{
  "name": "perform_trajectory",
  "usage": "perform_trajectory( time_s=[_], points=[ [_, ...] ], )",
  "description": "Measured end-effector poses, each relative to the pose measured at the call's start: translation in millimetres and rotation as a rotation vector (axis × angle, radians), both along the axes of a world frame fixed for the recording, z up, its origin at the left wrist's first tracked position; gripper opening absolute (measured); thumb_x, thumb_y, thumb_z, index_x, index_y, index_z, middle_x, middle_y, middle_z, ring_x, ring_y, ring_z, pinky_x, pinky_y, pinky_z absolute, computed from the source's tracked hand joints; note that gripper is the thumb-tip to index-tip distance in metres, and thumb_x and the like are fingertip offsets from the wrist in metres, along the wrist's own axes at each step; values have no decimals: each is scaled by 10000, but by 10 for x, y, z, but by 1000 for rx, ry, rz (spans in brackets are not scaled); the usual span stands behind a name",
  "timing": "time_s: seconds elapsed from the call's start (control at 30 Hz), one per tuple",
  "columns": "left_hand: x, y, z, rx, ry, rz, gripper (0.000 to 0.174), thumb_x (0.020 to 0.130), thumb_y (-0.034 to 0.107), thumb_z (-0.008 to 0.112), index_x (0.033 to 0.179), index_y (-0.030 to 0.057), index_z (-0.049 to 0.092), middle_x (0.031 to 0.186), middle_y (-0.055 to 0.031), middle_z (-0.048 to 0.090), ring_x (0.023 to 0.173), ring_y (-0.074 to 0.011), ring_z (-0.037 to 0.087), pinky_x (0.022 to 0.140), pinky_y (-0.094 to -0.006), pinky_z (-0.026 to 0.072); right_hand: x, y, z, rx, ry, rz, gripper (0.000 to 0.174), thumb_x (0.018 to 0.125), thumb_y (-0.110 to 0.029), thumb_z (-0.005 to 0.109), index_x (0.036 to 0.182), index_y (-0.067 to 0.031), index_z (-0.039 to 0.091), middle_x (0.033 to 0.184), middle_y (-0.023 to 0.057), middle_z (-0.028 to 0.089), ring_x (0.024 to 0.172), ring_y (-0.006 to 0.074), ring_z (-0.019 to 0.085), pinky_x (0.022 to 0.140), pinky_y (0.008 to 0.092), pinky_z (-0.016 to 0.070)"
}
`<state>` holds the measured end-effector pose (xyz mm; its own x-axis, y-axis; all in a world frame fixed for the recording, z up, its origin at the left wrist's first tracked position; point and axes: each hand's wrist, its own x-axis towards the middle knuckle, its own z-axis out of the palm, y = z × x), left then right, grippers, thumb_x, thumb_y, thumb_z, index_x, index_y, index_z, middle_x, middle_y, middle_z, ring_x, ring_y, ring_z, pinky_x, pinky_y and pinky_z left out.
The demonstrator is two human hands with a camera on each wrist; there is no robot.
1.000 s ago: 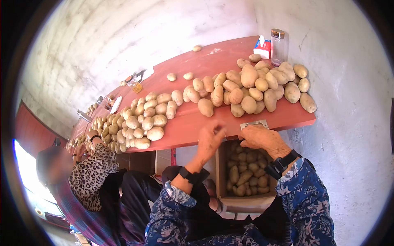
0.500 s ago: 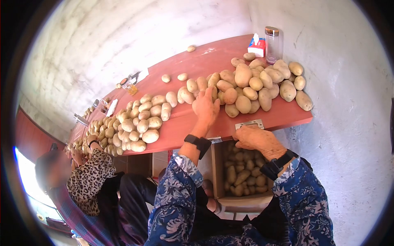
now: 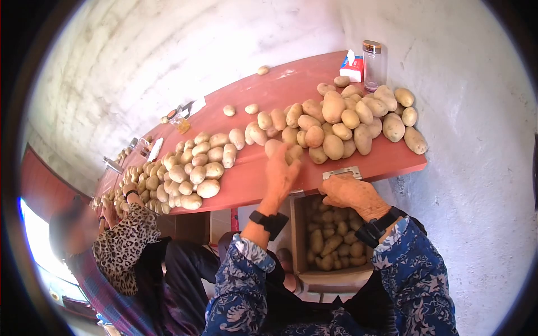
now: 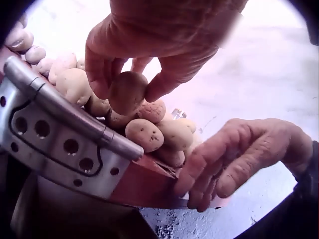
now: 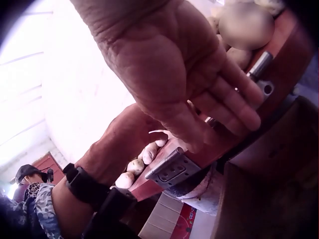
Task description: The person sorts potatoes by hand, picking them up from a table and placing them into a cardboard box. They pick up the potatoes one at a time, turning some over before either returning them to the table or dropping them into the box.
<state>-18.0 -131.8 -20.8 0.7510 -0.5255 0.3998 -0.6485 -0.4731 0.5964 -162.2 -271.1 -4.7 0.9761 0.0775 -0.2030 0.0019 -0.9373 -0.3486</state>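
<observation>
My left hand (image 3: 280,176) is over the front part of the red table, fingers and thumb pinching a potato (image 4: 128,93). Right behind its fingertips, in the head view, lies the front of the heaped potatoes (image 3: 333,145). My right hand (image 3: 353,193) is at the table's front edge, beside a metal hinge (image 3: 342,172). In the right wrist view its fingers (image 5: 232,102) are loosely bent with nothing in the palm. Below it, under the edge, stands a cardboard box (image 3: 330,275) holding many potatoes (image 3: 332,243).
A second, longer heap of potatoes (image 3: 196,173) runs along the table (image 3: 246,187) to the left, where another person (image 3: 123,246) reaches into it. At the back right stand a tissue pack (image 3: 352,70) and a glass bottle (image 3: 372,67) by the wall (image 3: 471,140).
My left hand went from the table edge forward to the heap, took hold of a potato and has drawn back a little with it. The right hand stays by the hinge.
</observation>
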Motion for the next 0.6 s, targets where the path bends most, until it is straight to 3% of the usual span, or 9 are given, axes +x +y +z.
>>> perform_trajectory(
  time_s=[0.07,0.13,0.27,0.37,0.47,0.53,0.6],
  points=[
    [-132,103,-25,-7,97,-7,456,750,166,647,1187,54,585,1003,-200,644,929,-372,611,833,-437,481,-3,8,42,-1,19,5,280,800,-248,692,1010,-63,687,916,186,687,922,357,655,827,456,507],
    [-235,174,-37,-25,130,-2,423,744,146,657,1145,17,622,925,-164,688,841,-269,652,769,-349,507,3,2,70,0,39,4,285,803,-249,689,1018,-62,685,933,189,685,939,355,652,838,454,506],
    [-433,348,5,-129,341,-30,386,762,184,654,1103,6,628,942,-181,685,855,-287,655,780,-369,503,-17,-9,140,51,63,1,277,794,-223,652,989,-31,695,969,202,683,958,352,653,841,447,511],
    [-510,462,6,-123,386,-42,391,768,189,664,1105,-4,626,955,-192,693,823,-240,650,773,-350,502,-37,2,279,106,74,-44,268,774,-186,637,951,4,704,965,215,684,945,354,660,831,449,517],
    [-578,531,47,-137,443,-45,381,774,183,670,1102,-6,627,923,-164,692,810,-203,639,759,-332,501,-40,4,281,95,95,-56,267,779,-195,649,949,4,704,957,213,685,932,358,660,818,448,521],
    [-605,559,80,-143,506,-148,339,815,125,633,1127,-7,619,912,-73,677,809,-113,599,745,-282,496,-24,-4,267,77,85,-42,266,783,-199,654,946,4,705,949,211,687,925,360,661,810,448,522],
    [-645,577,93,-108,596,-223,344,814,126,637,1131,-6,618,923,-71,674,827,-114,598,758,-282,493,-18,-13,222,53,74,-26,244,828,-265,655,946,-58,709,954,174,686,957,347,642,824,452,499]
  ],
)
